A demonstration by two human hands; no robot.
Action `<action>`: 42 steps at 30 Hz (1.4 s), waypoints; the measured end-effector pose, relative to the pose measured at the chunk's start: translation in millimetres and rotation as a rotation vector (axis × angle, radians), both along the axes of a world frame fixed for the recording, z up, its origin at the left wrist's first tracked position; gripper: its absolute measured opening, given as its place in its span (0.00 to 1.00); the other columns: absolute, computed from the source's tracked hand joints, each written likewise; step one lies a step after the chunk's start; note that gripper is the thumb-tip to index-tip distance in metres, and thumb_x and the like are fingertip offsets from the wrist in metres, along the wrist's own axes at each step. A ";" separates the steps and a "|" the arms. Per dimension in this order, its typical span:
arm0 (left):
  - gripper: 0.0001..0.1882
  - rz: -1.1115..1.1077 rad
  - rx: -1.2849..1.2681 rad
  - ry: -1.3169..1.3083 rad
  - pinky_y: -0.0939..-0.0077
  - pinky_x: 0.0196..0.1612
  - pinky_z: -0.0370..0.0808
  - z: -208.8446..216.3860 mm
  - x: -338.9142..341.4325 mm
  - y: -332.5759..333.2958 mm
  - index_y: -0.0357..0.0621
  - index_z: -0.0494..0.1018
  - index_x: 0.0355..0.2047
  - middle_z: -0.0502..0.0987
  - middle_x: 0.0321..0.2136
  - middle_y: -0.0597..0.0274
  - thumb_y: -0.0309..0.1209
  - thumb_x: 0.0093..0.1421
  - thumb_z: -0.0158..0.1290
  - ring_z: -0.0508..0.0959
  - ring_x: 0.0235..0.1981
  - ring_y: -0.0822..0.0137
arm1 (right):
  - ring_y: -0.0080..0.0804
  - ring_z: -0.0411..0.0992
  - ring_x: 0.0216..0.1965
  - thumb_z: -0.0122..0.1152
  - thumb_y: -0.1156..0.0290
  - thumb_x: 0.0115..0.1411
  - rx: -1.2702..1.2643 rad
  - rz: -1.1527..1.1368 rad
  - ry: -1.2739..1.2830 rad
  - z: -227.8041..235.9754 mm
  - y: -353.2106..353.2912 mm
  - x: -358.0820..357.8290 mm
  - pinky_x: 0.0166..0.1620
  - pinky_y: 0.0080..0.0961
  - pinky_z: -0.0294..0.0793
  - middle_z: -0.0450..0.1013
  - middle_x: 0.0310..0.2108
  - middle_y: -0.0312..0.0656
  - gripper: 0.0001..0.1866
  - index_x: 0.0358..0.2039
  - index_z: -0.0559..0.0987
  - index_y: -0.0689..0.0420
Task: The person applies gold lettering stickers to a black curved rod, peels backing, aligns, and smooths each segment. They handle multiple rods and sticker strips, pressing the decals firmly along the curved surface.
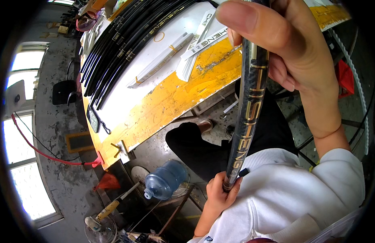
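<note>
Here the black rod (pixel 249 109) is held aslant in front of the body, its gold lettering turned to the camera and its upper stretch cut off by the edge of view. By the right hand (pixel 282 46) it is gripped high up, thumb laid across the front and fingers curled around; by the left hand (pixel 222 194) the lower end is pinched close to the white top (pixel 276 190). For steady handling, it seems, both grips are best kept firm but light, the rod turned rather than dragged through the fingers, and the thumb eased off the lettering so that the finish can be seen.

Over on the surface (pixel 165 107), a row of black rods (pixel 116 44) is laid out side by side. Nearer the edge, a white bundle (pixel 159 62) is bound with yellow bands, and loose strips (pixel 204 43) are spread beside it. At the far corner a clamp (pixel 122 152) is fixed; below, a blue bottle (pixel 167 178) is seen on its side. By the surface's edge and the knee (pixel 183 135), swinging room is probably limited.
</note>
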State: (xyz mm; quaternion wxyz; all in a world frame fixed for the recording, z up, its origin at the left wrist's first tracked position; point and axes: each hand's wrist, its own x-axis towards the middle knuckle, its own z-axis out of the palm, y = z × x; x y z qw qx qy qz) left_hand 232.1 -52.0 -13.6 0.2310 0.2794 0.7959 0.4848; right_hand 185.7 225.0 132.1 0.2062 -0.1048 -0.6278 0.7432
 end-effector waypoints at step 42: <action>0.16 -0.008 0.050 0.111 0.75 0.26 0.71 22.6 -30.5 34.6 0.35 0.66 0.40 0.73 0.22 0.54 0.20 0.52 0.57 0.76 0.20 0.59 | 0.18 0.62 0.18 0.69 0.69 0.44 0.021 0.385 -0.281 -105.9 -70.8 27.1 0.22 0.18 0.61 0.66 0.15 0.32 0.13 0.18 0.71 0.59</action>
